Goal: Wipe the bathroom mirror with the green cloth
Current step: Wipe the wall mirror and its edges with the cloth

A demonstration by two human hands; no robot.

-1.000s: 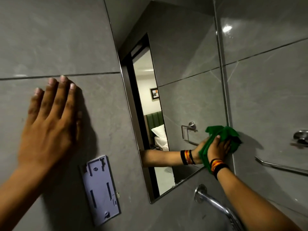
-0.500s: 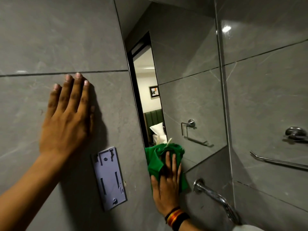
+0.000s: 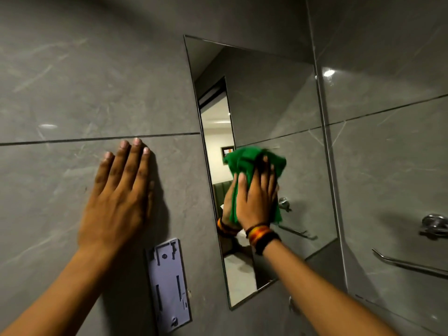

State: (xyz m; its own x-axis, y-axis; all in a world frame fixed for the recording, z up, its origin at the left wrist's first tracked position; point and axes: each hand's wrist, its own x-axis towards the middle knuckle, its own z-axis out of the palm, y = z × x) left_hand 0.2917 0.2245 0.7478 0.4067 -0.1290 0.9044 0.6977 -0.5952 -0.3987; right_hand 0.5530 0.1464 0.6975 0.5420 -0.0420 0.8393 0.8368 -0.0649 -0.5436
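1. Grey wall tiles [image 3: 72, 81] carry my left hand [image 3: 116, 202], pressed flat, fingers spread and holding nothing.
2. Below it I see a pale plastic bracket [image 3: 169, 287].
3. On the mirror [image 3: 266, 105], my right hand [image 3: 257, 200] presses the green cloth [image 3: 247, 158] against the glass, fingers splayed over it.
4. A metal rail [image 3: 412, 265] sits far right.

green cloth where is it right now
In the head view the green cloth sits right of centre, pressed flat against the mirror under the right hand, about halfway up the glass near its left edge.
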